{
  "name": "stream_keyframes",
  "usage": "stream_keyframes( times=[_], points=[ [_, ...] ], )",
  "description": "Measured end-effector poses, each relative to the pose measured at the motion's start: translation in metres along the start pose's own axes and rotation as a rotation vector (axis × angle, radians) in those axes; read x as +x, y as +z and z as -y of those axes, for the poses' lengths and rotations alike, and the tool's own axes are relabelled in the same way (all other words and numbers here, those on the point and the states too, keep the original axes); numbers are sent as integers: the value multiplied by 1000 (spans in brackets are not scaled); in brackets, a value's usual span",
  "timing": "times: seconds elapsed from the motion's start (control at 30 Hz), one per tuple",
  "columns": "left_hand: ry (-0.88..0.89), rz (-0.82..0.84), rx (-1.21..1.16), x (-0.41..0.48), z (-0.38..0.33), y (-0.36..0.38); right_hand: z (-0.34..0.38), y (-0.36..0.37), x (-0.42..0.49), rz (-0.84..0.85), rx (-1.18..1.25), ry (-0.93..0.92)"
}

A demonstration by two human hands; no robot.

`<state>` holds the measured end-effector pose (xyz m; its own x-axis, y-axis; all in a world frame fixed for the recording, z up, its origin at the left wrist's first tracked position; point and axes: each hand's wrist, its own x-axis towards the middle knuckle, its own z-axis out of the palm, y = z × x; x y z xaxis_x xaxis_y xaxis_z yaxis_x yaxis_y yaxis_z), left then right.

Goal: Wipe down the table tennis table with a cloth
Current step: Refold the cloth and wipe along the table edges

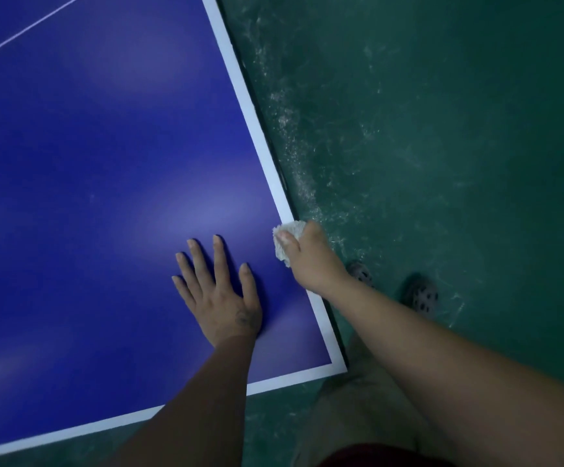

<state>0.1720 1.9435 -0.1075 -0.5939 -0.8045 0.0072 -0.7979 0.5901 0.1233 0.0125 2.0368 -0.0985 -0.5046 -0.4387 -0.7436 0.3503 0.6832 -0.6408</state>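
The cloth (285,240), white and bunched, sits on the white edge line of the blue table (88,163) near its corner, gripped by the curled fingers of the right hand (307,256). The left hand (221,294) lies flat on the table just beside, fingers spread, holding nothing. Green floor (442,129) is around.

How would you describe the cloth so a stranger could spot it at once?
On the blue table tennis table, follow the white right edge toward the near corner. There the right hand grips a bunched cloth on the border. It alone is pale and fluffy; the left hand lies flat.
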Motion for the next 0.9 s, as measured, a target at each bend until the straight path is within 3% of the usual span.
stream_keyframes(
  times=[0.23,0.4,0.47,0.53,0.63,0.73,0.9],
  points=[
    [12,6,0,2,5,1,-41,-1,-60,106,-86,45],
    [-29,62,-35,2,-4,-10,38,-10,22,77,-92,-55],
    [-96,62,-151,10,-11,-16,64,-14,48,40,-49,-84],
    [-169,40,-320,37,-24,-25,64,-11,40,-4,-16,-90],
    [-126,18,-422,109,-56,-31,35,-11,-3,48,-81,-83],
    [-129,46,-373,193,-91,-22,26,-15,-11,82,-97,5],
    [-231,49,-143,277,-112,-4,68,-18,34,18,-43,13]
  ],
)
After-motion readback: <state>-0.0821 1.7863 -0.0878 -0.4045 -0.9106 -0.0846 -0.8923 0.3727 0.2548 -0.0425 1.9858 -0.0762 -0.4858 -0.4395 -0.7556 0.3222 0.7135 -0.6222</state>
